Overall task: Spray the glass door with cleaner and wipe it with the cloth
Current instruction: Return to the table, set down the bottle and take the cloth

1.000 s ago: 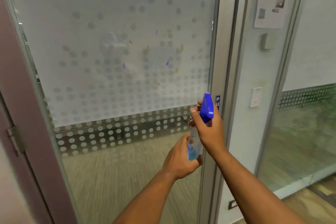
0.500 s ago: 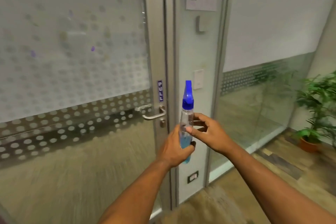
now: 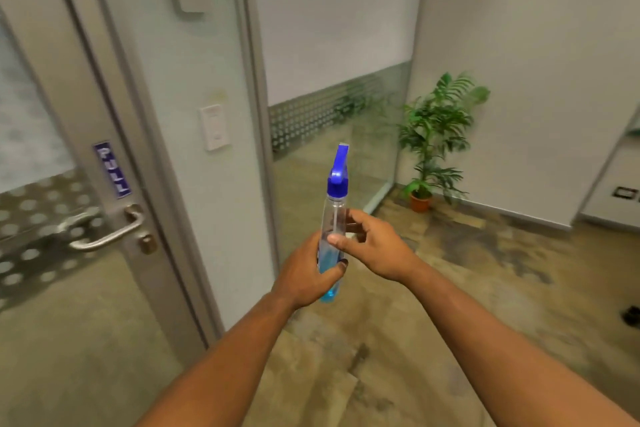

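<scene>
A clear spray bottle [image 3: 333,218] with blue liquid and a blue trigger head stands upright in front of me. My left hand [image 3: 306,276] is wrapped around its lower half. My right hand [image 3: 372,246] touches the bottle's middle from the right, thumb on the front, fingers loosely curled behind it. The glass door [image 3: 31,253], frosted with a dotted band, fills the left edge; its metal lever handle [image 3: 104,236] sits under a blue PULL sign [image 3: 112,170]. No cloth is in view.
Right of the door frame are a narrow panel with a white wall switch [image 3: 214,126] and a fixed glass partition [image 3: 329,135]. A potted plant [image 3: 431,139] stands in the far corner on the patterned floor. A white wall closes the right side.
My view has swung right, away from the door glass toward the corner. My right hand has slid from the trigger head down to the bottle's middle; my left hand keeps its grip low on the bottle.
</scene>
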